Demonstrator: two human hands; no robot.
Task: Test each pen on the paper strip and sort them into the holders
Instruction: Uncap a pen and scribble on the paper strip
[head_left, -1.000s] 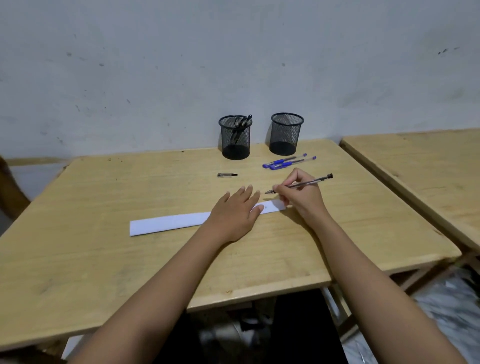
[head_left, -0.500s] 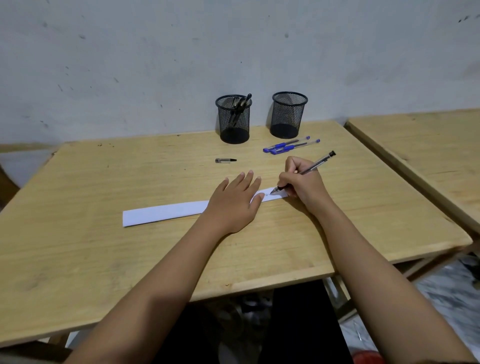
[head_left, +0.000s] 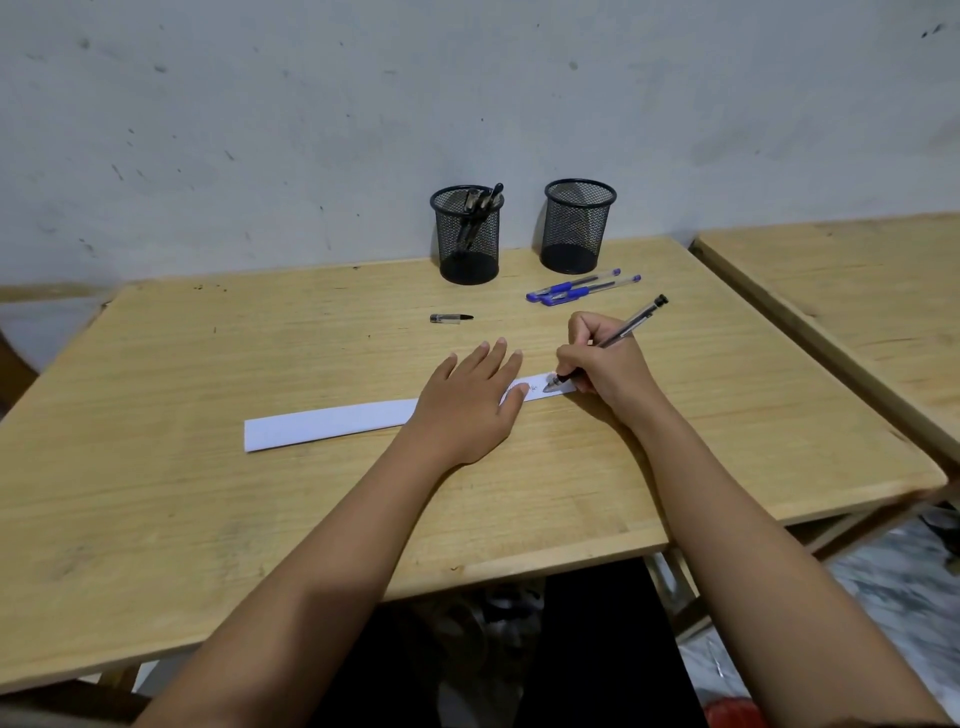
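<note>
The table is pale wood, matt, with fine grain and a few dark flecks. The second table at three o'clock looks alike. The paper strip is white, smooth and matt. At twelve o'clock the left holder and right holder are black wire mesh, seemingly metal, with dull solid bases. The held pen has a clear glossy plastic barrel. So do the blue pens at one o'clock. The wall is rough, scuffed, matt.

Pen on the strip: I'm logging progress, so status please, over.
Left hand flat, pressing paper strip. Right hand gripping black pen, tip on strip. Two blue pens lie beyond; nothing in the way.
</note>
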